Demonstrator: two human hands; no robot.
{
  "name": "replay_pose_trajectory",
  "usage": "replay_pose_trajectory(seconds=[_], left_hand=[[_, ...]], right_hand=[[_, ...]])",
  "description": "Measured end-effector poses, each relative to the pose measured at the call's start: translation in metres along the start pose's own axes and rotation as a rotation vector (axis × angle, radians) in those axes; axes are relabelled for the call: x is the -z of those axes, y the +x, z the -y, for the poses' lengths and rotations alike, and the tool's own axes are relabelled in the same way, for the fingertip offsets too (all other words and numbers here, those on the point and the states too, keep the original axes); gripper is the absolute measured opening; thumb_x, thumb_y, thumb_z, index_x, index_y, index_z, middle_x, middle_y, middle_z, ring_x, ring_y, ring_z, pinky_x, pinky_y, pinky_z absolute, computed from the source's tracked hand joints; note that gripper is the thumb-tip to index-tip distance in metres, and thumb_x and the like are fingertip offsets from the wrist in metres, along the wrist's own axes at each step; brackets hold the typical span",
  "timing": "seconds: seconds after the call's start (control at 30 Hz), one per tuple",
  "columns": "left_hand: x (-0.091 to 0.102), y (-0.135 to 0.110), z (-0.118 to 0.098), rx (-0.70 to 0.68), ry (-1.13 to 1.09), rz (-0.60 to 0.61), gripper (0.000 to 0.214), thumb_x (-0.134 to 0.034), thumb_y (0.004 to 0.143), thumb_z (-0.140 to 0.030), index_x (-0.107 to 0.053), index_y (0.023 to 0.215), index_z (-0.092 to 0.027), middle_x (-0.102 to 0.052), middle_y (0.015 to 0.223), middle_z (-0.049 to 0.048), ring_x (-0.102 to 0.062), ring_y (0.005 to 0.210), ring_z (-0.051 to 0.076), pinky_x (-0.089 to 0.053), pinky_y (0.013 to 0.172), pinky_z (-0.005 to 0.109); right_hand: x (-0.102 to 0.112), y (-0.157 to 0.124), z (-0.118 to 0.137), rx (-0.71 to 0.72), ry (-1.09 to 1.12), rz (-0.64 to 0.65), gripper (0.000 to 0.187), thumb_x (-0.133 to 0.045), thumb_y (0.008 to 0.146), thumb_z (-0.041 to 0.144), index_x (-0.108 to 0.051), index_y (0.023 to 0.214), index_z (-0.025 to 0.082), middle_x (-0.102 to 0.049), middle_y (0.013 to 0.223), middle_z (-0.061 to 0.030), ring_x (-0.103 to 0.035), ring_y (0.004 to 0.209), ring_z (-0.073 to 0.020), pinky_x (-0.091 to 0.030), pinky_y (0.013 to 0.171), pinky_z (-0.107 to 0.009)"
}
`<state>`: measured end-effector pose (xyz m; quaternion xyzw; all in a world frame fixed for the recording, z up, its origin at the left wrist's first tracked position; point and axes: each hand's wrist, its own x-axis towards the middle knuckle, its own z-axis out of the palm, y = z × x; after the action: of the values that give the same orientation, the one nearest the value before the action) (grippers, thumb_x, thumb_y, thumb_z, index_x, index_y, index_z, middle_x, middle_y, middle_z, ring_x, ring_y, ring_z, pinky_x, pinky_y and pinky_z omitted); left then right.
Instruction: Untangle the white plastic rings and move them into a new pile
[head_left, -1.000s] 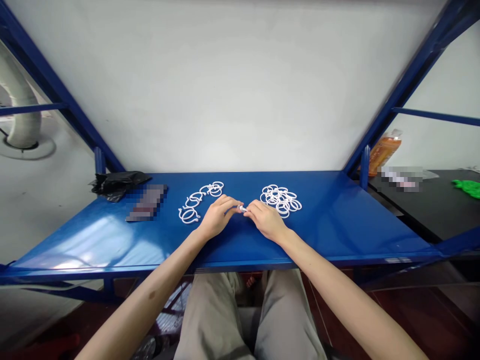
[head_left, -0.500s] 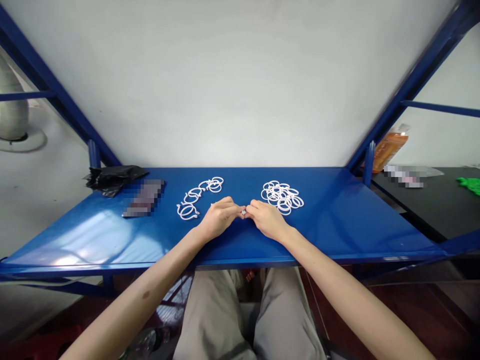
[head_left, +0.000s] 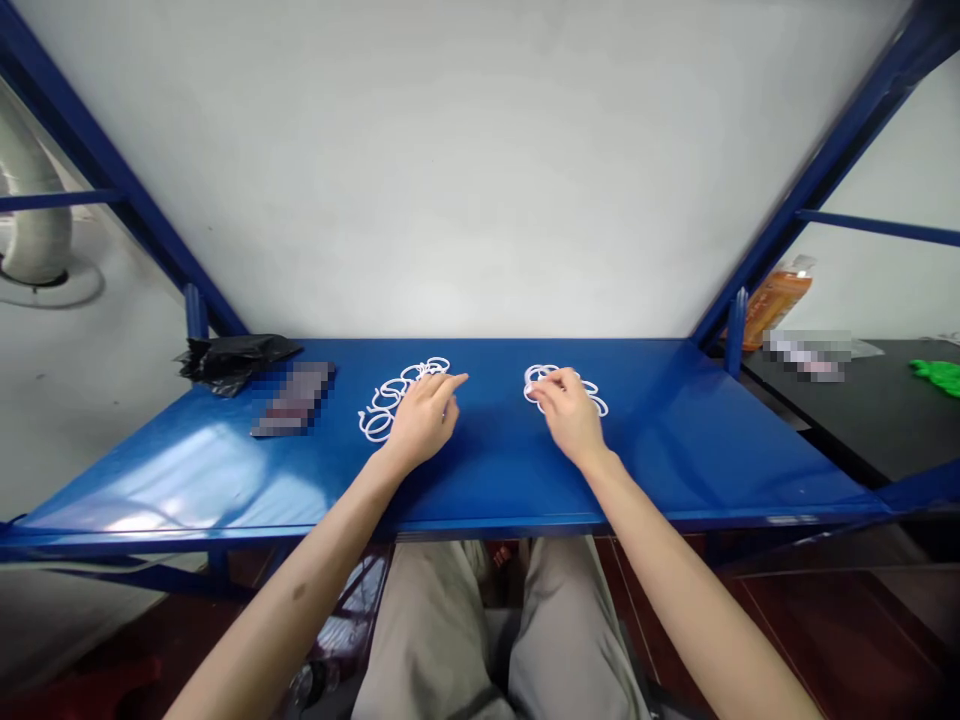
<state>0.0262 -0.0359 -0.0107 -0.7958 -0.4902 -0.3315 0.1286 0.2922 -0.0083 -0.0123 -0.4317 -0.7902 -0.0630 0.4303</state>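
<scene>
On the blue shelf (head_left: 675, 440), my left hand (head_left: 421, 418) lies over the right end of a row of linked white plastic rings (head_left: 382, 400). Its index finger is stretched out beside the farthest rings and nothing shows in its grasp. My right hand (head_left: 568, 412) rests on a loose pile of white rings (head_left: 592, 398). Its fingertips are pinched together on a ring at the pile's left edge. The hand hides part of the pile.
A crumpled black bag (head_left: 232, 358) and a blurred flat object (head_left: 292, 398) lie at the shelf's left end. Blue frame struts (head_left: 810, 180) rise on both sides. An orange bottle (head_left: 772, 298) and something green (head_left: 937, 375) sit on a black table (head_left: 862, 410) to the right.
My hands were together at the shelf's middle, pinching a small ring piece. They have parted: the left moved to the linked row, the right to the loose pile.
</scene>
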Motion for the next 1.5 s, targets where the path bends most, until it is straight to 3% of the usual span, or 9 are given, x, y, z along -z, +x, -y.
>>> replay_pose_trajectory(seconds=[0.1, 0.23, 0.47, 0.7, 0.9, 1.1, 1.2, 1.3, 1.5], left_hand=[[0.007, -0.004, 0.015, 0.093, 0.117, 0.186, 0.043, -0.046, 0.084, -0.005, -0.069, 0.118, -0.020, -0.075, 0.109, 0.0086, -0.064, 0.104, 0.030, -0.048, 0.092, 0.045], [0.009, -0.008, 0.021, 0.118, 0.187, 0.326, 0.040, -0.049, 0.081, -0.007, -0.072, 0.111, -0.021, -0.074, 0.114, 0.0082, -0.062, 0.107, 0.032, -0.045, 0.091, 0.047], [0.010, -0.008, 0.021, 0.144, 0.189, 0.365, 0.045, -0.048, 0.080, -0.010, -0.071, 0.116, -0.023, -0.073, 0.120, 0.0059, -0.060, 0.109, 0.031, -0.042, 0.092, 0.046], [0.014, -0.009, 0.023, 0.149, 0.123, 0.390, 0.036, -0.052, 0.081, -0.016, -0.072, 0.109, -0.024, -0.072, 0.117, 0.0069, -0.060, 0.109, 0.031, -0.039, 0.096, 0.049], [0.010, -0.005, 0.019, 0.156, 0.071, 0.341, 0.020, -0.051, 0.093, -0.024, -0.070, 0.091, -0.023, -0.073, 0.103, 0.0084, -0.061, 0.103, 0.030, -0.040, 0.094, 0.047], [0.003, 0.003, 0.000, 0.131, -0.049, 0.196, 0.025, -0.046, 0.102, -0.031, -0.069, 0.106, -0.023, -0.073, 0.102, 0.0074, -0.064, 0.100, 0.025, -0.046, 0.093, 0.040], [0.001, 0.003, -0.005, 0.088, -0.131, 0.134, 0.024, -0.046, 0.102, -0.031, -0.068, 0.107, -0.022, -0.072, 0.102, 0.0067, -0.066, 0.097, 0.022, -0.049, 0.092, 0.037], [-0.002, 0.000, -0.006, 0.110, -0.231, 0.069, 0.021, -0.050, 0.101, -0.031, -0.065, 0.111, -0.022, -0.072, 0.109, 0.0066, -0.067, 0.097, 0.020, -0.052, 0.091, 0.034], [-0.005, 0.002, -0.009, 0.344, -0.430, 0.079, 0.032, -0.059, 0.097, -0.041, -0.062, 0.122, -0.021, -0.076, 0.101, 0.0053, -0.070, 0.084, 0.018, -0.054, 0.079, 0.029]], right_hand=[[0.013, -0.001, -0.034, -0.128, -0.019, -0.157, 0.024, -0.051, 0.102, 0.034, -0.070, 0.103, 0.020, -0.063, 0.098, -0.0098, -0.061, 0.091, -0.0247, -0.052, 0.084, -0.039], [0.024, -0.010, -0.062, -0.237, -0.040, -0.094, 0.022, -0.052, 0.098, 0.036, -0.068, 0.098, 0.020, -0.064, 0.098, -0.0108, -0.061, 0.088, -0.0260, -0.054, 0.083, -0.043], [0.023, -0.018, -0.058, -0.256, -0.131, 0.040, 0.020, -0.053, 0.093, 0.030, -0.070, 0.092, 0.021, -0.064, 0.102, -0.0117, -0.058, 0.098, -0.0292, -0.053, 0.087, -0.045], [0.025, -0.015, -0.054, -0.262, -0.146, -0.031, 0.020, -0.053, 0.092, 0.025, -0.073, 0.092, 0.020, -0.063, 0.100, -0.0110, -0.057, 0.097, -0.0282, -0.052, 0.087, -0.043], [0.024, -0.010, -0.031, -0.118, -0.178, -0.126, 0.021, -0.051, 0.097, 0.025, -0.071, 0.095, 0.019, -0.064, 0.100, -0.0116, -0.056, 0.095, -0.0276, -0.052, 0.084, -0.042], [-0.006, -0.001, 0.027, 0.178, 0.057, 0.160, 0.020, -0.050, 0.102, 0.029, -0.067, 0.110, 0.022, -0.070, 0.105, -0.0097, -0.063, 0.101, -0.0260, -0.053, 0.092, -0.042], [-0.027, 0.000, 0.048, 0.124, 0.206, 0.270, 0.019, -0.055, 0.101, 0.033, -0.063, 0.114, 0.022, -0.070, 0.102, -0.0085, -0.066, 0.098, -0.0250, -0.057, 0.088, -0.041], [-0.039, -0.001, 0.056, 0.012, 0.343, 0.262, 0.021, -0.052, 0.099, 0.026, -0.059, 0.119, 0.022, -0.071, 0.099, -0.0063, -0.069, 0.092, -0.0220, -0.059, 0.081, -0.037], [-0.035, -0.004, 0.054, -0.060, 0.465, 0.175, 0.030, -0.049, 0.098, 0.025, -0.064, 0.124, 0.026, -0.075, 0.104, -0.0040, -0.071, 0.080, -0.0184, -0.059, 0.080, -0.034]])
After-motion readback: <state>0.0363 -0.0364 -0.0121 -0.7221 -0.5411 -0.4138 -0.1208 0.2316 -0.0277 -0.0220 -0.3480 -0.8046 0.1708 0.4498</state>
